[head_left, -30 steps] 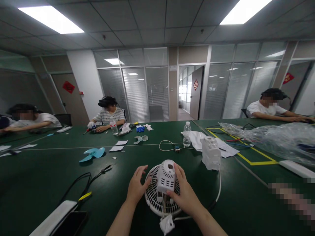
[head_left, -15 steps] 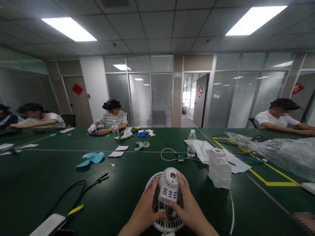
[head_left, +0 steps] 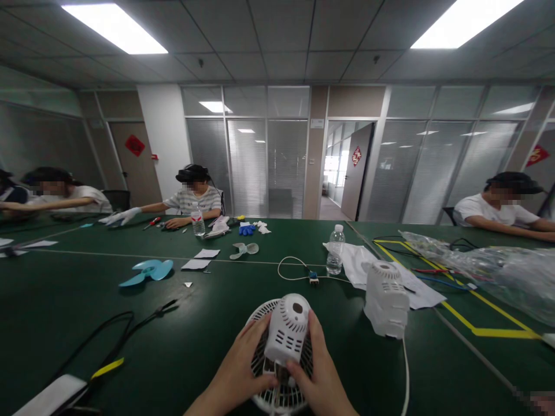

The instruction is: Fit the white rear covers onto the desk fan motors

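Note:
A white slotted fan motor cover (head_left: 288,329) sits between my two hands, over a round white fan grille (head_left: 255,315) that lies on the table. My left hand (head_left: 245,364) grips the cover's left side, its thumb near the lower edge. On the opposite side my right hand (head_left: 319,370) is wrapped round the cover, thumb at the lower front. Below the cover's lower edge, part of the fan's inside (head_left: 281,372) shows; my thumbs partly hide it.
White plastic housings (head_left: 385,300) with a cord stand at right, near a water bottle (head_left: 335,251) and paper sheet (head_left: 355,266). Blue fan blades (head_left: 150,271), black cables (head_left: 130,335) and a white power strip (head_left: 52,396) lie left. Several people sit around the green table.
My view has shifted slightly. Both hands remain on the motor cover, which is tilted a little differently over the grille. Across the table, a person's gloved hand has reached out leftward.

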A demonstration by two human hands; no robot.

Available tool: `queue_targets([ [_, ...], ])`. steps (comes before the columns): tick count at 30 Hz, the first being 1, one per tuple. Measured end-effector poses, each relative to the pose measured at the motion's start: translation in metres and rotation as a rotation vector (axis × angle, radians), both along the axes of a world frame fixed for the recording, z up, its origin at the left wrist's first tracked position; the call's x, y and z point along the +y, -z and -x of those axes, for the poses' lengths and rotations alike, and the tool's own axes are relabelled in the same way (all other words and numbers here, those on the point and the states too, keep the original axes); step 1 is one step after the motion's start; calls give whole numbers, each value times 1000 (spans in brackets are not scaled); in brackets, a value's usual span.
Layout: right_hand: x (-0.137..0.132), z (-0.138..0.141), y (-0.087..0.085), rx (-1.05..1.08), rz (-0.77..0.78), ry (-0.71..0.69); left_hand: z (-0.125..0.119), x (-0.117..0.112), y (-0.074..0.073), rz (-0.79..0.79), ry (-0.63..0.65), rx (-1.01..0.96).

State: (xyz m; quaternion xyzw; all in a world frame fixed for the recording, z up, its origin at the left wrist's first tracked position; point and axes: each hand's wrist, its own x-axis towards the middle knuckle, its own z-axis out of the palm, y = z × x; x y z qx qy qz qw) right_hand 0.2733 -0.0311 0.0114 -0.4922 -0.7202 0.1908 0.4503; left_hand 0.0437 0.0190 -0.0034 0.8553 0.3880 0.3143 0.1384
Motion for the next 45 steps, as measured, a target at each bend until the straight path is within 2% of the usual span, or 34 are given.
queue_targets([
  [7, -2, 8, 3, 22, -14, 4, -1, -6, -14, 32, 16, -8],
  [12, -2, 8, 0, 114, 26, -31, -2, -10, -22, 89, 19, -54],
  [18, -4, 5, -5, 127, 1, -62, -2, -14, -22, 90, 0, -111],
  [27, -4, 5, 5, 156, 25, -74, -3, -20, -20, 101, -42, -195],
  [35, -4, 7, 6, 162, 68, -71, -3, -24, -21, 120, -35, -181],
  [45, -8, 10, 5, 160, 49, -86, -3, -30, -24, 103, -50, -184],
])
